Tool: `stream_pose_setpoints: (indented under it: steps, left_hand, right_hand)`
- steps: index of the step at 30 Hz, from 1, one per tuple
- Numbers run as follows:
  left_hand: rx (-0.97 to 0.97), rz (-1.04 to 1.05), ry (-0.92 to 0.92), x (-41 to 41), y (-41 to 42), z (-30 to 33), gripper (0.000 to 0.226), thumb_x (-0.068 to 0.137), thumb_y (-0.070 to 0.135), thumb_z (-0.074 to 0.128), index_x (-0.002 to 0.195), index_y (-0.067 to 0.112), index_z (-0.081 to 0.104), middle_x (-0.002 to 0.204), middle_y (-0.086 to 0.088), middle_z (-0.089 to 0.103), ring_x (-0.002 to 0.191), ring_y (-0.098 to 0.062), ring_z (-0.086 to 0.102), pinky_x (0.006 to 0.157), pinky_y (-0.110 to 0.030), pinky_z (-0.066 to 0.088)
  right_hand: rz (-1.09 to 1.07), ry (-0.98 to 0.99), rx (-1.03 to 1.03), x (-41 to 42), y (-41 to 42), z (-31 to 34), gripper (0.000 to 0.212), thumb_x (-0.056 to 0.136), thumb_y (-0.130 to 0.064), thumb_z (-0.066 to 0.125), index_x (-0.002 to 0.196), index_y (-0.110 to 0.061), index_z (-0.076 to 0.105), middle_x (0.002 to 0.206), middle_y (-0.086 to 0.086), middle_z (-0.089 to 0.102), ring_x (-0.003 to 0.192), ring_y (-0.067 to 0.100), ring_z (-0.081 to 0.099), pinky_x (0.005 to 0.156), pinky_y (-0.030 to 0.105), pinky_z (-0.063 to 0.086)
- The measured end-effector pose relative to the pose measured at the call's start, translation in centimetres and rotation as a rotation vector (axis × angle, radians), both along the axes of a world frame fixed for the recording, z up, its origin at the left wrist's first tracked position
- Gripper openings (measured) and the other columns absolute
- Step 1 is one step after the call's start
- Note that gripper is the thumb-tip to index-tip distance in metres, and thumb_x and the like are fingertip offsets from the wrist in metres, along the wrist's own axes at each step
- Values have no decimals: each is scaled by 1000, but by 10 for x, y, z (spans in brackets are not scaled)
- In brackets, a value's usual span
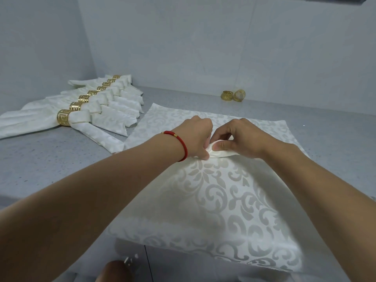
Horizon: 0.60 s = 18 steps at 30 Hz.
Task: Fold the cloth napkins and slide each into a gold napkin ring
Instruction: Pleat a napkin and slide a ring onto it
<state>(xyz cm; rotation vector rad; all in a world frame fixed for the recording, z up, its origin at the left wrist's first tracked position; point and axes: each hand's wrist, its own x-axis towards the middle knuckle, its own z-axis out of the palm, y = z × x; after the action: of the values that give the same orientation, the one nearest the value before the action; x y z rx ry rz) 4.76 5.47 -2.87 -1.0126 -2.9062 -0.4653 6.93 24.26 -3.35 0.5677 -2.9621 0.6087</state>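
A white damask cloth napkin [219,200] lies spread on the grey counter, its near edge hanging over the front. At its middle the fabric is gathered into a raised pinch. My left hand [195,137], with a red cord bracelet on the wrist, and my right hand [238,137] both grip that pinched fold, fingertips touching. Two loose gold napkin rings [233,95] sit by the back wall to the right, apart from my hands.
A row of several folded napkins in gold rings [81,106] lies overlapping along the left back of the counter [50,159]. White walls close the back and left. The counter's front edge runs under the napkin.
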Motion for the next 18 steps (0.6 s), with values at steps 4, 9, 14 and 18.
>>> stream_pose_setpoints:
  steps: [4,9,14,18]
  left_hand:
    - [-41,-14,49,1,2,0,41,69,22,84,63,25,43,88,-3,60,94,-24,55,73,-35,51]
    - [-41,20,65,3,7,-4,40,69,17,77,66,24,39,87,-4,56,95,-27,53,73,-40,55]
    - [3,52,73,-4,5,-7,35,67,19,77,65,24,42,89,-5,60,89,-25,54,71,-37,54]
    - [86,197,86,-38,-2,3,34,65,20,85,65,19,50,86,-6,63,87,-26,56,73,-37,53]
  right_hand:
    - [-16,-9,-26,2,0,-1,7,89,-33,79,96,-34,81,86,-11,76,87,6,68,84,33,55]
    - [-47,-75,-127,9,4,-2,5,89,-37,77,93,-37,80,90,-17,77,90,-1,70,89,31,57]
    - [-159,-181,-388,11,19,4,35,97,-53,62,97,-23,80,103,-12,77,101,6,70,93,30,53]
    - [-418,-35,-638,-24,51,0,44,104,-51,51,97,-18,80,96,-7,78,92,11,71,85,26,51]
